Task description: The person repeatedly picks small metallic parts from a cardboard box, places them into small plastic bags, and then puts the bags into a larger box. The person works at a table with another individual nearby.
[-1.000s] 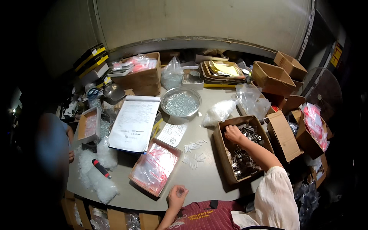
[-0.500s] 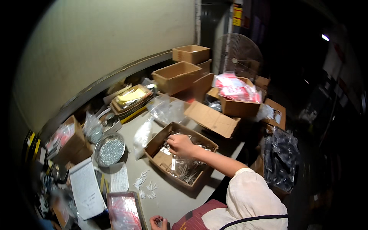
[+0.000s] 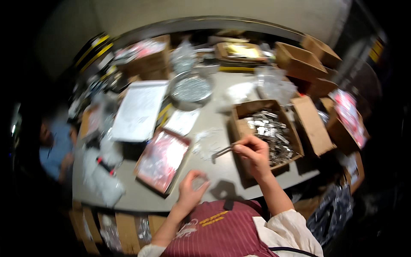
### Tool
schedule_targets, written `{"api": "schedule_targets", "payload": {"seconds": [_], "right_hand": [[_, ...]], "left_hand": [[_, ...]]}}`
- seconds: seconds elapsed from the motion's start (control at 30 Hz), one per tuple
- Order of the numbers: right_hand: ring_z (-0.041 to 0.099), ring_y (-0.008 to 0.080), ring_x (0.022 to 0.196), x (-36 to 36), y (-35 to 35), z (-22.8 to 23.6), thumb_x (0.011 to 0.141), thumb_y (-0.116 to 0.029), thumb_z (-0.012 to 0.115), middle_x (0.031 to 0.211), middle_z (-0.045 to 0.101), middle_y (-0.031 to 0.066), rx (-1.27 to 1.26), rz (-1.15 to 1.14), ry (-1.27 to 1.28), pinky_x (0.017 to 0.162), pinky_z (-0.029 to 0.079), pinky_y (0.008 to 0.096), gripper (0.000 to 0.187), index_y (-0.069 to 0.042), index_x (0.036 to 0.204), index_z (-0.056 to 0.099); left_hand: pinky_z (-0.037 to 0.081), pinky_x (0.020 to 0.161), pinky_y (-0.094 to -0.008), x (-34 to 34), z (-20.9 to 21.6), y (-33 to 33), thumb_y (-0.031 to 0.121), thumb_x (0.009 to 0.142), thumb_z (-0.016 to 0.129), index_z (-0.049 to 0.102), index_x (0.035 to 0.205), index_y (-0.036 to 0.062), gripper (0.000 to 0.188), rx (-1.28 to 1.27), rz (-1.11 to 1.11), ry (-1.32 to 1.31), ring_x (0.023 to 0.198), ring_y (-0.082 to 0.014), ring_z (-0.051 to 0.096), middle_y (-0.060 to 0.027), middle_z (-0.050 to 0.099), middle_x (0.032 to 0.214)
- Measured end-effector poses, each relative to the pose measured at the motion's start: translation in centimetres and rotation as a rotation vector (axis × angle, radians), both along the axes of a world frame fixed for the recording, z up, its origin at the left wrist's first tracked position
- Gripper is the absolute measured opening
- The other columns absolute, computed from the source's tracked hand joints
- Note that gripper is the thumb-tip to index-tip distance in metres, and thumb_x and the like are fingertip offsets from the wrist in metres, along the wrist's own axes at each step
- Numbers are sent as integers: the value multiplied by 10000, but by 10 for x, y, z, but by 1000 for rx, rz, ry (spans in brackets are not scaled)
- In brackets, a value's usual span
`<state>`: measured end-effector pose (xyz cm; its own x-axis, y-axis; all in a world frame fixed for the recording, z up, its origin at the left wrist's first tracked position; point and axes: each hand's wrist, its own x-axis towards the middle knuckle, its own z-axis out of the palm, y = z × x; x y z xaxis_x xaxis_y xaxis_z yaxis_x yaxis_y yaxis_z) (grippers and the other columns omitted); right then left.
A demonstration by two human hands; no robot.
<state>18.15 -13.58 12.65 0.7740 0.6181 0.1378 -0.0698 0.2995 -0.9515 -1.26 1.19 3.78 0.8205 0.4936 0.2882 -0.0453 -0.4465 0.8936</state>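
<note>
My right hand (image 3: 254, 157) pinches a thin grey metal strip with a bent end (image 3: 221, 151), held over the table in front of a cardboard box of loose metal parts (image 3: 274, 130). My left hand (image 3: 190, 192) is near the table's front edge, fingers curled together. Something pale and see-through seems to show between its thumb and fingertips, too blurred to name. Left of that hand lies a shallow box of clear, red-edged plastic bags (image 3: 162, 159). Small white sticks (image 3: 204, 141) are scattered on the table beyond my hands.
A round metal bowl of small shiny parts (image 3: 191, 89) stands beyond a paper sheet (image 3: 183, 121). A white notepad (image 3: 141, 109) lies at left. Cardboard boxes (image 3: 299, 60) crowd the back right. Another person (image 3: 55, 147) is at the far left, past plastic bags (image 3: 102, 180).
My view has swung left. My right hand has come out of the box of metal parts with the metal strip. More of my left hand now shows.
</note>
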Motion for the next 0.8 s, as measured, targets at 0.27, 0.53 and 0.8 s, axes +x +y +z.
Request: {"api": "schedule_targets", "payload": {"seconds": [0.27, 0.53, 0.8], "right_hand": [[492, 58, 672, -36, 33, -2, 857, -31, 760, 775, 580, -16, 9, 167, -50, 607, 373, 223, 99, -12, 828, 667], [550, 95, 652, -51, 41, -14, 837, -54, 785, 745, 616, 49, -256, 331, -648, 584, 426, 262, 115, 26, 852, 704], [656, 223, 881, -43, 40, -1, 836, -46, 711, 984, 689, 121, -256, 359, -765, 798, 521, 334, 214, -27, 1045, 758]], "left_hand": [[542, 859, -364, -1, 45, -6, 44, 861, 755, 610, 1068, 10, 256, -89, 223, -37, 936, -241, 698, -120, 701, 953], [541, 804, -404, -2, 24, -2, 36, 876, 722, 585, 1078, 37, 244, -35, 241, -10, 934, -326, 702, -156, 697, 968], [551, 795, -319, 2, 22, -4, -24, 918, 652, 558, 1144, -1, 245, -373, 46, -27, 911, -166, 687, -85, 681, 966]]}}
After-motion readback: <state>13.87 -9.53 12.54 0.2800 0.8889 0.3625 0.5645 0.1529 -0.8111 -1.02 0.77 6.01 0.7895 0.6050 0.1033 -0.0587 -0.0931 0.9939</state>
